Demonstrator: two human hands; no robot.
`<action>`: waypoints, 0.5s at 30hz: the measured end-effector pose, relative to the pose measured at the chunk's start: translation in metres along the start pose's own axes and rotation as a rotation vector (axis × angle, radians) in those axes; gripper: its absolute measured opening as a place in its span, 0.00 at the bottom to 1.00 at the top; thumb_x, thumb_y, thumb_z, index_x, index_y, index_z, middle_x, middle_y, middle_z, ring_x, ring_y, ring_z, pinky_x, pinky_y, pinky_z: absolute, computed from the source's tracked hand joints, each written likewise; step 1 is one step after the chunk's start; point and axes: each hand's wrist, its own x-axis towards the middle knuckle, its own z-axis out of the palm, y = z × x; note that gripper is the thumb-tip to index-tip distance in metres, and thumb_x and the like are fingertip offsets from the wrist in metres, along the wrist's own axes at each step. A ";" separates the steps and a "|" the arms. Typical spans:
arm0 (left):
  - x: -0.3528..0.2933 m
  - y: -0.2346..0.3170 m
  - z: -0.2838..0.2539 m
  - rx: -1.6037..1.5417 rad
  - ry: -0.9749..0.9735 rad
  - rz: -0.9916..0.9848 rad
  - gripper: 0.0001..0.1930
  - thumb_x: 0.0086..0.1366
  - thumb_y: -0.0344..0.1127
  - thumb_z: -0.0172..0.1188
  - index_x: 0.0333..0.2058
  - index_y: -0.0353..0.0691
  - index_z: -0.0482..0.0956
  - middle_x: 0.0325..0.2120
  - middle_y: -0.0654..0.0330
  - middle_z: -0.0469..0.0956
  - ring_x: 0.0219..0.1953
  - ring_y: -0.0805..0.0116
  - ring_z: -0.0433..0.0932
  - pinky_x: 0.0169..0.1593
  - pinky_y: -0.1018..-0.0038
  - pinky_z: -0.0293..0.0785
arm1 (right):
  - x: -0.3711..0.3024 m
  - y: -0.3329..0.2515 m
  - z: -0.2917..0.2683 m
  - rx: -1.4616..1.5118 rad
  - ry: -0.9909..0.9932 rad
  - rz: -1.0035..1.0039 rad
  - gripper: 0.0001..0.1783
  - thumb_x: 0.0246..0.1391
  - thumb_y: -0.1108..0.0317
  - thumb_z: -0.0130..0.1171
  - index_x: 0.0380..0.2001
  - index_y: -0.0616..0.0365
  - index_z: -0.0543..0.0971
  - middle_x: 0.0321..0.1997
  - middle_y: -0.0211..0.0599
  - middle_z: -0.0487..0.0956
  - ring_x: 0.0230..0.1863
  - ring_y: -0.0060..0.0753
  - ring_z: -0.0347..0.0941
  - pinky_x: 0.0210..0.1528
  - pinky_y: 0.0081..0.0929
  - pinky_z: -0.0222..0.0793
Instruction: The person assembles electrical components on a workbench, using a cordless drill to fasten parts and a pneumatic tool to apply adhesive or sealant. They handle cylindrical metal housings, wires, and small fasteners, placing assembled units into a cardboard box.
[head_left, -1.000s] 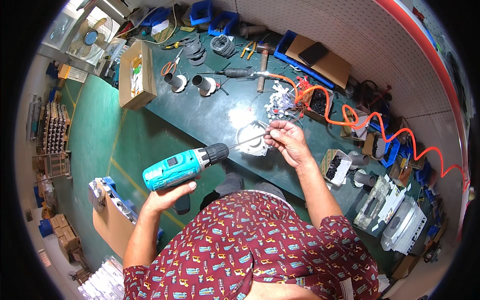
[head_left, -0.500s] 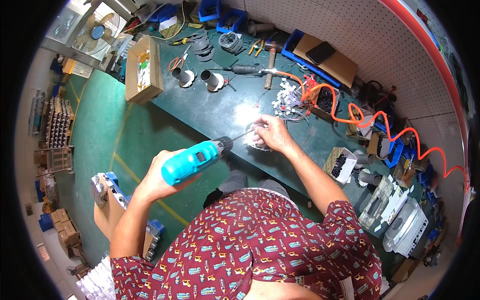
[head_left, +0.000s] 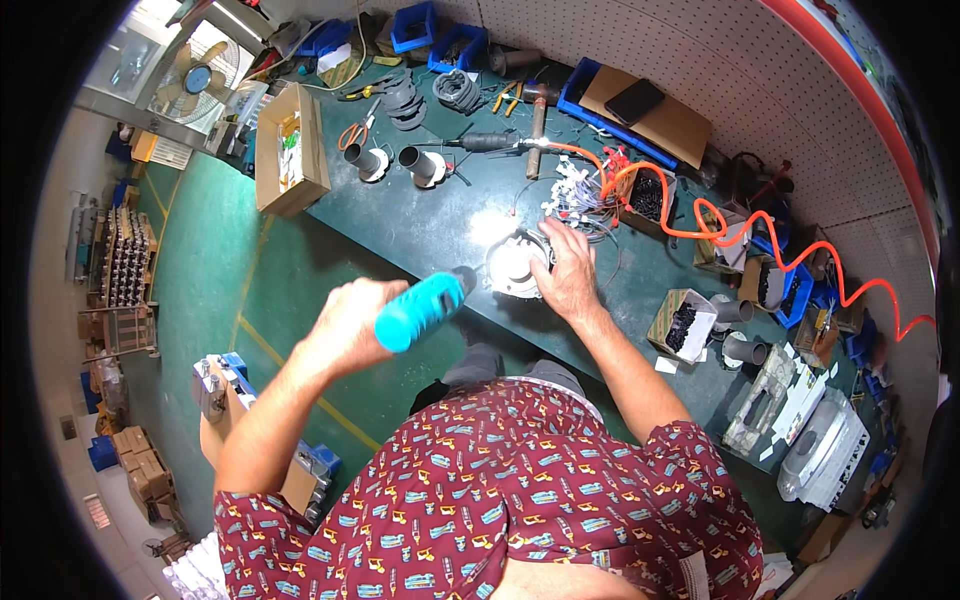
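Note:
A teal cordless power driver is in my left hand, its nose toward the round white-and-metal part on the bench. Motion smears the driver's front end, so I cannot tell whether its bit touches anything. My right hand lies at the right side of the round part, fingers stretched out and thumb against its edge. A bright patch of light shines on the bench just beyond the part.
Beyond the part lie a bundle of wires, a hammer and an inline tool on an orange coiled hose. Two dark tubes on white bases stand left of these. An open cardboard box sits at the bench's left end.
My right hand has left the driver's bit and moved to the right side of the round part, its fingers now straightened. The driver has shifted right and turned.

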 end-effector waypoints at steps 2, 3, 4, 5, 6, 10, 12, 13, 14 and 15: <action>0.023 0.005 -0.020 0.098 -0.068 -0.003 0.16 0.54 0.41 0.69 0.40 0.42 0.84 0.32 0.47 0.85 0.39 0.45 0.85 0.46 0.57 0.82 | -0.016 0.023 0.018 0.125 0.011 0.027 0.28 0.53 0.69 0.63 0.59 0.60 0.76 0.63 0.49 0.76 0.62 0.55 0.72 0.63 0.45 0.68; 0.036 0.014 -0.035 0.169 -0.148 -0.039 0.18 0.54 0.41 0.72 0.43 0.43 0.84 0.34 0.48 0.85 0.40 0.47 0.85 0.47 0.58 0.82 | -0.020 0.031 0.024 0.189 0.013 0.038 0.28 0.52 0.68 0.62 0.58 0.60 0.76 0.64 0.47 0.76 0.60 0.55 0.73 0.62 0.46 0.69; 0.049 0.017 -0.042 0.133 -0.137 -0.035 0.19 0.54 0.41 0.73 0.43 0.43 0.84 0.35 0.48 0.86 0.41 0.48 0.85 0.48 0.59 0.82 | -0.020 0.033 0.024 0.174 0.014 0.028 0.27 0.53 0.69 0.61 0.59 0.59 0.76 0.63 0.45 0.76 0.60 0.54 0.74 0.61 0.46 0.69; 0.057 0.018 -0.048 0.095 -0.126 -0.044 0.19 0.53 0.42 0.73 0.43 0.43 0.84 0.37 0.49 0.86 0.42 0.50 0.85 0.49 0.59 0.82 | -0.020 0.029 0.024 0.177 -0.002 0.035 0.27 0.53 0.69 0.60 0.59 0.58 0.76 0.63 0.45 0.76 0.60 0.53 0.74 0.61 0.46 0.69; 0.064 0.020 -0.052 0.100 -0.160 -0.051 0.20 0.53 0.42 0.74 0.44 0.43 0.84 0.39 0.50 0.86 0.44 0.52 0.85 0.51 0.59 0.81 | -0.019 0.026 0.024 0.180 -0.019 0.043 0.27 0.53 0.69 0.60 0.59 0.58 0.76 0.63 0.44 0.76 0.59 0.52 0.74 0.61 0.46 0.69; 0.086 0.039 -0.066 0.190 -0.235 -0.061 0.21 0.52 0.41 0.74 0.45 0.45 0.84 0.39 0.51 0.86 0.43 0.51 0.85 0.51 0.61 0.81 | -0.022 0.026 0.025 0.112 -0.016 0.067 0.26 0.54 0.69 0.59 0.59 0.56 0.77 0.63 0.41 0.77 0.59 0.50 0.74 0.60 0.46 0.68; 0.093 0.035 -0.062 0.179 -0.242 -0.021 0.21 0.51 0.42 0.74 0.45 0.45 0.84 0.39 0.51 0.86 0.43 0.51 0.85 0.51 0.61 0.81 | -0.023 0.027 0.028 0.095 -0.006 0.064 0.25 0.55 0.68 0.58 0.58 0.56 0.77 0.63 0.41 0.77 0.59 0.48 0.74 0.60 0.45 0.68; 0.095 0.036 -0.062 0.194 -0.247 -0.032 0.21 0.51 0.42 0.74 0.45 0.45 0.84 0.39 0.51 0.86 0.43 0.52 0.85 0.51 0.61 0.81 | -0.021 0.028 0.028 0.085 0.002 0.062 0.25 0.55 0.68 0.58 0.58 0.56 0.77 0.63 0.41 0.77 0.59 0.48 0.74 0.60 0.45 0.68; 0.096 0.038 -0.063 0.209 -0.252 -0.042 0.21 0.51 0.42 0.74 0.45 0.46 0.83 0.39 0.51 0.86 0.43 0.52 0.85 0.51 0.60 0.81 | -0.021 0.029 0.027 0.088 -0.008 0.074 0.25 0.55 0.67 0.58 0.58 0.56 0.77 0.63 0.40 0.76 0.60 0.48 0.74 0.60 0.46 0.68; 0.096 0.038 -0.063 0.224 -0.256 -0.053 0.22 0.51 0.42 0.74 0.45 0.46 0.83 0.39 0.52 0.86 0.43 0.52 0.85 0.51 0.60 0.81 | -0.024 0.028 0.027 0.075 -0.014 0.079 0.25 0.55 0.67 0.58 0.58 0.55 0.77 0.62 0.40 0.76 0.60 0.48 0.74 0.60 0.46 0.68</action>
